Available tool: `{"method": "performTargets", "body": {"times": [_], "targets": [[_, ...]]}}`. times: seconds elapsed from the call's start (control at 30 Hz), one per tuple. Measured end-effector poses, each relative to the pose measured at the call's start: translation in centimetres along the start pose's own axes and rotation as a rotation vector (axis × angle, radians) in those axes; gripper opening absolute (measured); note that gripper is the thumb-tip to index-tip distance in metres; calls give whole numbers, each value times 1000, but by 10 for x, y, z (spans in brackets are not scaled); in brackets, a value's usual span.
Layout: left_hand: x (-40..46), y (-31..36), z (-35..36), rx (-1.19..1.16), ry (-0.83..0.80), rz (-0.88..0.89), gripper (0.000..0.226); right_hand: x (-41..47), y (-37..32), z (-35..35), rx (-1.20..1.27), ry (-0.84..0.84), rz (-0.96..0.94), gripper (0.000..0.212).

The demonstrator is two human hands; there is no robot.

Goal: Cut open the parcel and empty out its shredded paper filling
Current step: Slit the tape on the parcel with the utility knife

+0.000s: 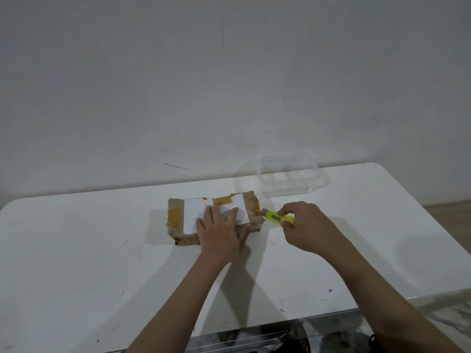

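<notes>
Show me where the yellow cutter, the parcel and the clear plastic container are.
yellow cutter (pixel 277 217), head view, middle of its body.
parcel (pixel 195 212), head view, white label on top.
clear plastic container (pixel 316 183), head view, near rim.

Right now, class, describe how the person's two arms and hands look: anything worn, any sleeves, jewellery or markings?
Both forearms are bare as far as the bottom edge of the picture, with no sleeves in sight. The left hand and right hand wear no gloves, and no rings, watch, bracelets or markings show.
</notes>
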State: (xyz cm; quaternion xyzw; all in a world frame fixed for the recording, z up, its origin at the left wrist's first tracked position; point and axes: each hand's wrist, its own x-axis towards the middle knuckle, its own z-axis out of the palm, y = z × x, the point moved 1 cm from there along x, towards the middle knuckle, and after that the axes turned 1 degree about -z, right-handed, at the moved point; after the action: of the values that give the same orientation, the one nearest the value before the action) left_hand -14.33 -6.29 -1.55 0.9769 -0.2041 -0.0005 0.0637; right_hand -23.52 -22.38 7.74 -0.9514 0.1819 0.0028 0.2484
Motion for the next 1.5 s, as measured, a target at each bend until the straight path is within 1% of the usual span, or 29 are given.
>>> {"method": "performTargets", "body": {"times": [0.17,0.27,0.37,0.5,0.6,0.73,0.9,1.0,1.07,1.17,1.23,1.27,1.33,1.37,1.43,1.5], "targets": [[1,-1,-3,-38,-21,13,59,-2,16,-6,58,-5,16,21],[2,-3,-2,-60,-19,18,63,-4,25,-6,158,87,31,19],[0,-8,-2,-88,3,36,75,-5,26,0,322,186,49,14],[-3,-22,-4,-127,43,100,73,-5,19,11,582,260,74,8],[-4,-34,-7,-150,58,144,72,-5,13,18,699,278,104,13],[-3,-44,-12,-135,49,167,71,-3,8,25,752,280,132,24],[1,-62,-18,-185,36,233,82,-1,5,29,828,216,132,32],[6,-80,-21,-257,-20,272,77,2,5,33,842,199,123,33],[11,-90,-23,-293,-15,269,68,6,5,38,847,194,128,36],[13,-89,-29,-278,58,161,58,14,2,46,857,152,137,40],[10,-77,-31,-196,109,25,65,18,-1,51,858,106,126,44],[7,-70,-29,-150,120,-50,73,21,-3,54,860,80,121,46],[3,-57,-25,-110,80,-193,95,25,-6,58,865,33,123,49],[2,-52,-24,-115,44,-251,102,27,-8,60,864,15,125,50],[4,-44,-25,-134,-35,-315,103,32,-9,63,861,-4,117,50],[9,-41,-28,-129,-108,-312,102,39,-7,66,843,-9,99,50]]}}
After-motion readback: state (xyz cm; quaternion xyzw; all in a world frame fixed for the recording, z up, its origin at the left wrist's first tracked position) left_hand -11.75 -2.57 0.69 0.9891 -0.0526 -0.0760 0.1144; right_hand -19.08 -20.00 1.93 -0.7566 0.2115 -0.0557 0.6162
